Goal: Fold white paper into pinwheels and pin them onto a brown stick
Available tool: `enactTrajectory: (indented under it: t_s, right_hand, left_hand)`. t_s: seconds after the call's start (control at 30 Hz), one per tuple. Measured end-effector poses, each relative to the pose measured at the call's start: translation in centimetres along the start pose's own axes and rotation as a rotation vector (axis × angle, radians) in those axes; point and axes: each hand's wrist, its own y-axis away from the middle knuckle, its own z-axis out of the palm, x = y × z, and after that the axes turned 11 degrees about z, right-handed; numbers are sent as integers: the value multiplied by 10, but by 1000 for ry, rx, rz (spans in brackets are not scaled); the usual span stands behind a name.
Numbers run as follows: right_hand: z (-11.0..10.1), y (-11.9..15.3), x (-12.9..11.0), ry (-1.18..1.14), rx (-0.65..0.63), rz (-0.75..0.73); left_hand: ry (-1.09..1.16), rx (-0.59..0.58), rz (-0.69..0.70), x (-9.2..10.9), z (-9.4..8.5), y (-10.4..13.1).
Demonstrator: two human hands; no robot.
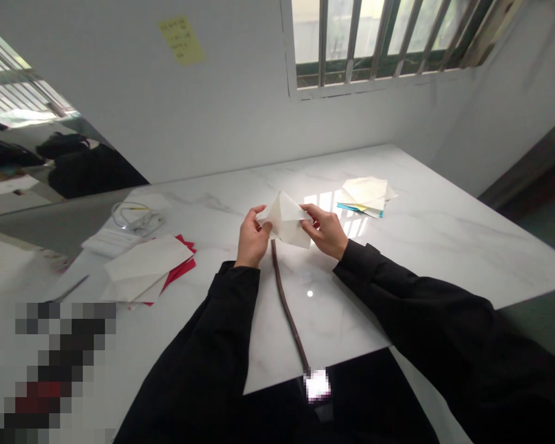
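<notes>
A creased piece of cream paper is held up over the marble-patterned table, its middle raised to a point. My left hand pinches its left edge between thumb and fingers. On the right side, my right hand grips the paper with thumb and fingertips. Below the paper a thin brown cord or stick runs down toward the table's near edge; whether its upper end touches the paper I cannot tell.
Cream sheets over red ones lie at left, beside a white cable and a thin dark tool. Another pile of cream sheets is at back right. A wall with a yellow note stands behind the table.
</notes>
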Motion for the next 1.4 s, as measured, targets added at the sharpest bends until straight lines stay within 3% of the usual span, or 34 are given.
enactTrajectory:
  t_s: [0.1, 0.2, 0.37, 0.53, 0.7, 0.8, 0.93, 1.1, 1.27, 1.4]
  right_hand:
    - [2, 1, 0, -95, 3, 9]
    - [4, -2, 6, -194, 58, 61]
    - [7, -13, 19, -432, 76, 284]
    - [2, -18, 24, -447, 192, 304]
    - [-4, -18, 22, -311, 250, 226]
    - [-6, -16, 20, -265, 210, 164]
    - [-5, -16, 20, -229, 63, 83]
    - [-5, -21, 30, -286, -24, 170]
    - [-4, -22, 34, -343, -217, 204]
    - [-3, -23, 36, -479, -233, 191]
  left_hand:
    - [-141, 11, 139, 1, -1, 1]
    - [-146, 57, 190, 5, 1, 3]
    - [-128, 0, 259, 11, 4, 7]
    - [-224, -148, 157, 7, 3, 7]
    - [-123, -116, 38, 3, 2, 5]
    - [-120, -89, 53, -1, -2, 1]
    - [-73, -65, 11, -6, -8, -3]
    - [-25, -90, 18, -6, -13, -7]
    - [8, -94, 16, -5, -13, -8]
    - [27, -134, 11, -2, -10, -6]
